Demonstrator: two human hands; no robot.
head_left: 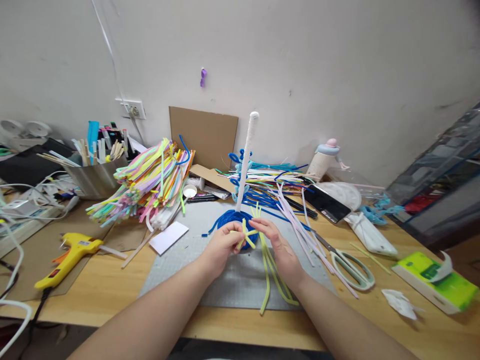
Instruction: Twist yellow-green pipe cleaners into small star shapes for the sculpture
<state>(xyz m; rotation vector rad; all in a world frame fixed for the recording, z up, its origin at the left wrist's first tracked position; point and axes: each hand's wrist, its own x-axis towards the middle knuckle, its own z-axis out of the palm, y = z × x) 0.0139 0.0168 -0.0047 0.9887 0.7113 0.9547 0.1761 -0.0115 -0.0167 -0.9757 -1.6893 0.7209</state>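
Observation:
My left hand [224,244] pinches a small yellow star-like piece [245,234] made of short pipe cleaners. Just to the right, my right hand [277,245] has its fingers stretched out near the piece's right side. Behind both hands a round coiled blue base [225,218] rests on the grey cutting mat [168,280]. A white wrapped stick [245,160] stands upright from it, with blue loops [236,158] beside the stick. Long yellow pipe cleaners [267,280] lie on the mat below and beside my right hand.
A yellow glue gun [69,257] and a big pipe cleaner bundle [150,180] are on the left. Scissors [350,267], lilac pipe cleaners [296,230], a phone [327,202] and a tissue pack [435,282] lie on the right. Cardboard [204,135] leans against the wall.

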